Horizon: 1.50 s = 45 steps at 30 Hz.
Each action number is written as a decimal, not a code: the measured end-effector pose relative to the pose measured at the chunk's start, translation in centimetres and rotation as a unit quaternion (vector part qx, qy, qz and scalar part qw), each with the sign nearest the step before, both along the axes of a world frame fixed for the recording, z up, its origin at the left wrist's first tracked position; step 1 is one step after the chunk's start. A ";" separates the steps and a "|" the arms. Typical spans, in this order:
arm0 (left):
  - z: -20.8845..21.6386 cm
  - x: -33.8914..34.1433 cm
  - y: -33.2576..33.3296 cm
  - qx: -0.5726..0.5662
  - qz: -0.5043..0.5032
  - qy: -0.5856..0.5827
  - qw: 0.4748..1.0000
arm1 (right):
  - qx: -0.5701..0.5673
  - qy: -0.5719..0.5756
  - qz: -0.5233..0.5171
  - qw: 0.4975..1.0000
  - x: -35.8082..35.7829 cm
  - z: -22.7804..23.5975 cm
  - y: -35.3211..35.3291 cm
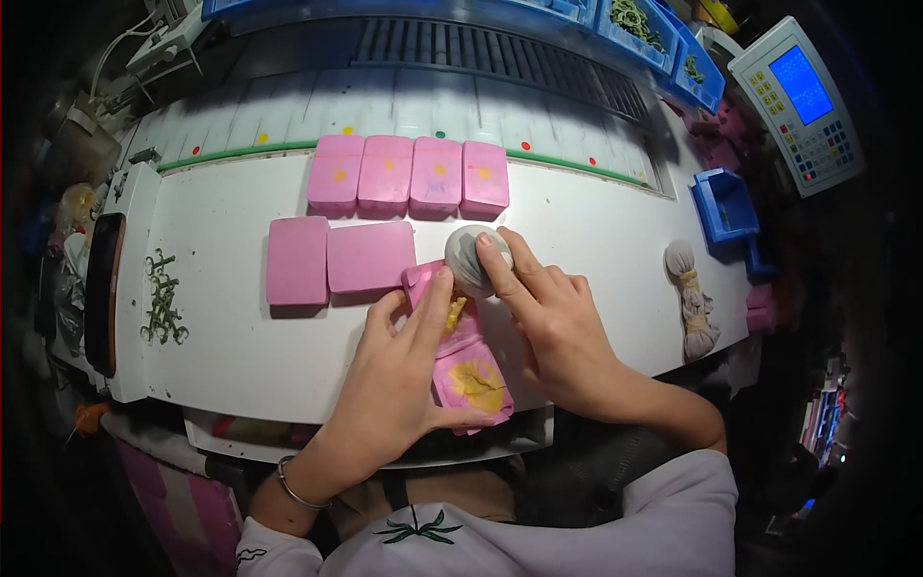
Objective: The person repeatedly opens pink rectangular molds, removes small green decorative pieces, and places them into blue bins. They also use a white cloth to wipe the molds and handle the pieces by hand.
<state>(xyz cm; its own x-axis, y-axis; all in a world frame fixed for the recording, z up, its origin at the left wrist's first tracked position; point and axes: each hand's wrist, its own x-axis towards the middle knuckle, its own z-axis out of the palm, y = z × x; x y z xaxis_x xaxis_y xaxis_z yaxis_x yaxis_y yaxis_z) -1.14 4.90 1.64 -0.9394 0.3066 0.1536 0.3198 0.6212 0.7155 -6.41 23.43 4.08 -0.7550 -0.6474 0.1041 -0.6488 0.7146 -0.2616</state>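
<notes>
My left hand (389, 394) is closed on an opened pink rubber mold (450, 367), its thumb across the near end. The mold's two halves are spread, each with a yellow patch inside. Over the far half, my right hand (567, 337) grips a rounded, grey-and-white pad (465, 258) that looks like cloth, fingers on top of it. Whether the pad touches the mold is hard to see. Left of the hands lie two closed pink blocks (370, 257), and beyond them stands a row of several more pink blocks (388, 173) with yellow dots.
Small green branching pieces (163, 298) lie at the left beside a dark flat device (105, 293). At right are a tied cloth bundle (690, 298), a small blue bin (726, 207) and a control panel (798, 101). Blue trays (663, 48) and a dark grille (500, 62) line the back.
</notes>
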 end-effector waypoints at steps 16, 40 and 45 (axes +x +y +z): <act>-0.8 -0.2 1.6 0.086 -0.066 -0.029 0.994 | 0.048 0.011 -0.023 0.999 1.2 0.9 2.0; -0.5 -0.1 -0.3 -0.004 -0.088 -0.015 0.996 | 0.111 0.100 0.093 0.984 1.2 1.4 3.0; -0.8 0.0 -0.5 -0.028 -0.086 0.011 0.996 | 0.025 0.136 0.073 0.988 0.7 3.9 2.8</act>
<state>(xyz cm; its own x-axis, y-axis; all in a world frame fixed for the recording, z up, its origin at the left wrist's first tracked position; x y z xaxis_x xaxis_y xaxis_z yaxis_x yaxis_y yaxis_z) -1.18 4.40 0.82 -0.8686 0.4719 0.1510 0.4400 0.5943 0.6732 -5.69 26.20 8.02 -0.6009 -0.7572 0.2561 -0.7879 0.6151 -0.0302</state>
